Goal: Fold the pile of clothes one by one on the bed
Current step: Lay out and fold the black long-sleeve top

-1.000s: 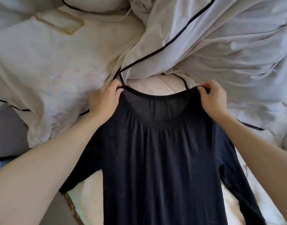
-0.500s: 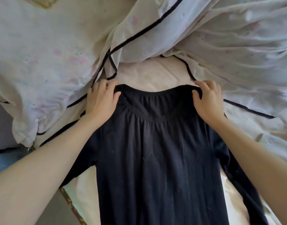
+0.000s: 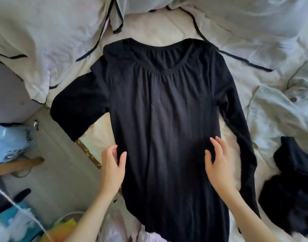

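fingers (image 3: 217, 145) of the right hand (image 3: 218, 165) lie straight and slightly spread, flat on the waist of a black long-sleeved top (image 3: 163, 110), holding nothing; the left hand (image 3: 113, 165) rests at the garment's opposite edge with fingers loosely bent, thumb on the cloth and the other fingertips at its side seam, though whether they pinch the fabric cannot be told from this angle. the bed (image 3: 160, 27), covered in a pale sheet, fills most of the view, and a rumpled white duvet with black piping (image 3: 45, 41) is bunched along its far side and both upper corners. the black top lies face up and spread flat in the middle of the bed, neckline away from the person, its left-hand sleeve angled out over the bed's edge and the other sleeve running straight down beside the body. a pale buttoned garment (image 3: 278, 116) lies crumpled to the right, just beside that sleeve. a dark bundled garment (image 3: 292, 180) sits nearer the person on the same side, apart from the top. beyond the bed's left edge, a light floor (image 3: 59, 172) shows with a blue plastic bag (image 3: 8, 140) on it.
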